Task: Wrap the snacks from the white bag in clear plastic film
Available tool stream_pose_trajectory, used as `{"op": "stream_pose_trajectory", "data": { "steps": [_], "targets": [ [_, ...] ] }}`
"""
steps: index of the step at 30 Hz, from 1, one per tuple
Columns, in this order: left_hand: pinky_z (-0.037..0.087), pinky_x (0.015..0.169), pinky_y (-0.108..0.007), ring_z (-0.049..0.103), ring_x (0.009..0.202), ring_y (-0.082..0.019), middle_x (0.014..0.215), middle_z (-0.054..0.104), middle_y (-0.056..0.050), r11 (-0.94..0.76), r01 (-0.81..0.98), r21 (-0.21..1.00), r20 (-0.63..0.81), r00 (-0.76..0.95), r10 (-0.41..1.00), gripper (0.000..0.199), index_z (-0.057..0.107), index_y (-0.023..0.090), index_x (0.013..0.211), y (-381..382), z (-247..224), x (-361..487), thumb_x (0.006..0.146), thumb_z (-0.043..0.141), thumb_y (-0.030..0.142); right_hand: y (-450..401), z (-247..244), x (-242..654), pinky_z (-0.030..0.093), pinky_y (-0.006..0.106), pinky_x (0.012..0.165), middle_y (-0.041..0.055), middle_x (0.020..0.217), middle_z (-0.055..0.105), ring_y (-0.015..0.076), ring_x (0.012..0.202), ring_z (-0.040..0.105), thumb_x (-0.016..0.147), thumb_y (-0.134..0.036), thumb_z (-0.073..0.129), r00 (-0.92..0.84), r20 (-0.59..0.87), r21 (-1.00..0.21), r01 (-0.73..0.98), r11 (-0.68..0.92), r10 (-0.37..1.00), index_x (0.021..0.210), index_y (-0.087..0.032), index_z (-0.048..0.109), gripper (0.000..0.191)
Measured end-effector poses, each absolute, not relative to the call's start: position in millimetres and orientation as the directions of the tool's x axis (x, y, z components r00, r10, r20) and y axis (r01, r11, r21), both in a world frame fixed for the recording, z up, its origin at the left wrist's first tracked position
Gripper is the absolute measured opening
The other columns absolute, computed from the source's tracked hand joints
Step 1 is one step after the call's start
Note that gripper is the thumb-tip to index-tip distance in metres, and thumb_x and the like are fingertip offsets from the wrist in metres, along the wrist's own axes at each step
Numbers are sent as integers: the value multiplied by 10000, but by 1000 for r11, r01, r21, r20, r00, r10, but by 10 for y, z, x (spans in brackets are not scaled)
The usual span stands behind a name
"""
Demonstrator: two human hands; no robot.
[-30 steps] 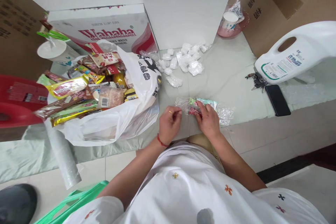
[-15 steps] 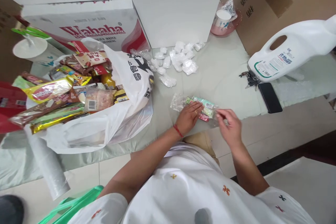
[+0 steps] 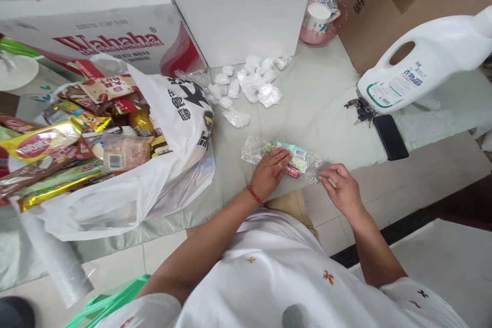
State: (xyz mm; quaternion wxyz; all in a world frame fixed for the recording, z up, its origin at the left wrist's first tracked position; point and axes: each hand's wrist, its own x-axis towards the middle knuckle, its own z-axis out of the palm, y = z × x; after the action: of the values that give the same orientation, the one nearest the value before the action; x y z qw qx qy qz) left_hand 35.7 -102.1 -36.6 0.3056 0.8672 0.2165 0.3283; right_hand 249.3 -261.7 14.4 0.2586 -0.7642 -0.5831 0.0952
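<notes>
A clear plastic bag [image 3: 251, 149] with small colourful snack packets [image 3: 299, 158] inside lies on the cloth-covered table near its front edge. Flat on top of the packets rests my left hand [image 3: 272, 166], fingers stretched out, a red band at the wrist. My right hand [image 3: 342, 187] is at the bag's right end, thumb and forefinger closed on the clear plastic there. To the left, a large white plastic bag [image 3: 172, 154] stands open, full of wrapped snacks such as a yellow packet [image 3: 44, 139].
Several small white bundles [image 3: 253, 82] sit behind my hands. At the right are a white detergent bottle [image 3: 418, 69], keys [image 3: 361, 110] and a black phone [image 3: 391, 137]. Boxes [image 3: 238, 20] line the back, beside a pink basket [image 3: 317, 37]. A plastic roll [image 3: 57, 261] hangs over the left edge.
My right hand has moved a little to the right, and the bag's right end is drawn out further. My left hand stays on the packets. The view has shifted slightly.
</notes>
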Motion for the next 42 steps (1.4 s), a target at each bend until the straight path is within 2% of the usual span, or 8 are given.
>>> {"op": "stream_pose_trajectory", "data": {
  "steps": [18,24,28,31,34,36,38,42],
  "targets": [
    [475,1175,-500,550,1399,-216,1402,673,-80,-740,181,648,449,694,563,385,621,228,1391,-1024,-376,352,1040,466,197,-3053,85,2452,525,259,708,52,951,671,163,814,647,974,-166,585,43,414,-166,986,29,909,994,-207,711,134],
    [457,1185,-521,563,1384,-247,1395,674,-96,-728,205,654,417,705,574,391,630,227,1387,-1064,-279,349,1009,534,257,-3143,-224,2456,534,309,738,64,949,687,195,820,623,1001,-190,536,70,347,-201,980,1,935,978,-223,726,195],
    [463,1170,-514,560,1386,-267,1415,658,-112,-759,235,608,415,720,556,412,616,212,1396,-1074,-296,351,998,599,319,-3192,-319,2479,529,346,749,78,954,705,221,860,619,1009,-232,507,123,192,-362,931,-46,974,977,-238,745,240],
    [452,1175,-506,552,1393,-263,1423,652,-115,-776,238,585,420,730,540,418,602,209,1408,-1076,-330,351,1008,591,329,-3186,-290,2497,528,341,723,87,949,705,221,866,630,987,-373,570,390,132,-602,762,-239,911,943,-229,723,215],
    [441,1182,-500,545,1401,-259,1435,645,-107,-784,251,568,410,739,534,424,594,217,1418,-1080,-343,349,1015,580,346,-3072,-207,2475,446,268,522,87,922,712,169,684,596,942,-614,566,789,-147,-861,195,-470,596,974,-205,678,425],
    [441,1179,-497,545,1402,-257,1437,645,-104,-789,266,554,405,742,535,424,589,219,1424,-1081,-341,348,1021,568,350,-2943,-139,2420,348,235,423,101,895,727,135,569,546,880,-779,517,748,-461,-853,-225,-471,477,951,-185,663,616],
    [443,1174,-491,545,1400,-257,1433,647,-108,-802,269,533,413,744,525,428,585,210,1428,-1080,-338,347,1024,560,351,-2813,-70,2337,307,228,390,118,849,737,119,511,518,797,-861,540,594,-646,-758,-426,-494,479,888,-170,662,707],
    [438,1172,-477,532,1410,-254,1436,644,-115,-823,274,497,422,753,505,448,567,203,1451,-1083,-353,343,1028,548,347,-2671,31,2179,278,223,406,15,624,630,81,462,415,684,-691,805,536,-624,-778,-353,-520,569,696,-189,584,549]
  ]
}}
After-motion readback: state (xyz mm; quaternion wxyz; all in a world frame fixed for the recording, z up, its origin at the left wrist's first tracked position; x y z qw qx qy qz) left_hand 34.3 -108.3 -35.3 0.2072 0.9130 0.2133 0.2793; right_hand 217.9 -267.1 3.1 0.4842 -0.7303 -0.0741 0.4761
